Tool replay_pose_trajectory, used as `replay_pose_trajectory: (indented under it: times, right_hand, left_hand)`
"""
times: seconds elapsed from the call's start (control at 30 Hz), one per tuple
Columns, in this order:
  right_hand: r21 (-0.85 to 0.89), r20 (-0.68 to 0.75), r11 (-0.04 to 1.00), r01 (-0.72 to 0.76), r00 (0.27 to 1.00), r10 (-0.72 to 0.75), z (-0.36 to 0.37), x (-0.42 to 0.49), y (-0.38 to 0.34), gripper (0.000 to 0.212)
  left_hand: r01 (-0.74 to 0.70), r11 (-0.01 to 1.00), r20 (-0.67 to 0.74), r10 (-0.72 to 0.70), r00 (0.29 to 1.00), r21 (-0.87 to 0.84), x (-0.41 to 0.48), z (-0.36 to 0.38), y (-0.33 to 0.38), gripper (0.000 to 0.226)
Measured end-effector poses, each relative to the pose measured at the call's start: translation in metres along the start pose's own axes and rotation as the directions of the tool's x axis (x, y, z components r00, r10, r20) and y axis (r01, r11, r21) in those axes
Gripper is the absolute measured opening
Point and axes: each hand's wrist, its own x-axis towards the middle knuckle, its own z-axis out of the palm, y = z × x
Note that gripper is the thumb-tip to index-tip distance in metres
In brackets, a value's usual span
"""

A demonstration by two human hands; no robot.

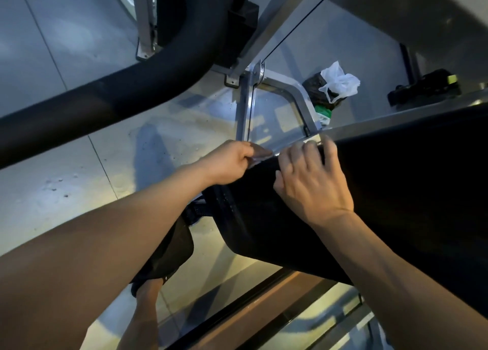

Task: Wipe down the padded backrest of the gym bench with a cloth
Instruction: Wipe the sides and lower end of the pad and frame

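Head view: the black padded backrest (396,204) fills the right half, its upper edge running along a metal frame rail (383,122) and its rounded lower corner hanging over bare floor (66,164). The left hand (232,162) is curled shut at that upper edge, pinching something pale and thin that may be the cloth; too blurred to tell. The right hand (311,183) lies spread on the pad, fingertips hooked over the edge, just beside the left. A white plastic bag (339,83) sits well beyond.

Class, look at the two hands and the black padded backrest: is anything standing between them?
Nothing visible does. The right hand lies flat on the backrest, and the left hand is closed at its upper edge. No cloth clearly shows.
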Motion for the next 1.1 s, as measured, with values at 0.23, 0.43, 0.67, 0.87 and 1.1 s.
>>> replay_pose_trajectory:
  times: [0.23,0.43,0.67,0.87,1.1]
  right_hand:
    - [0.044,-0.038,0.998,-0.04,0.998,0.042,0.01,0.005,-0.006,0.044]
    - [0.029,-0.11,0.997,-0.067,0.991,0.069,0.017,0.008,-0.009,0.041]
    - [0.055,-0.152,0.995,-0.086,0.984,0.093,0.016,0.009,-0.011,0.038]
    - [0.047,-0.142,0.994,-0.103,0.984,0.109,0.012,0.01,-0.013,0.038]
    - [0.038,-0.121,0.991,-0.125,0.984,0.129,0.011,0.009,-0.015,0.042]
  left_hand:
    - [0.291,0.904,0.027,-0.315,0.949,0.312,-0.003,0.005,-0.068,0.051]
    - [0.001,0.999,-0.117,-0.007,0.993,-0.053,-0.001,0.004,0.019,0.053]
    - [0.203,0.963,-0.043,-0.198,0.979,0.175,-0.008,0.009,-0.046,0.044]
    - [0.178,0.942,-0.029,-0.177,0.984,0.284,0.001,-0.002,-0.034,0.031]
    - [0.319,0.928,-0.067,-0.312,0.948,0.195,-0.019,0.01,-0.086,0.039]
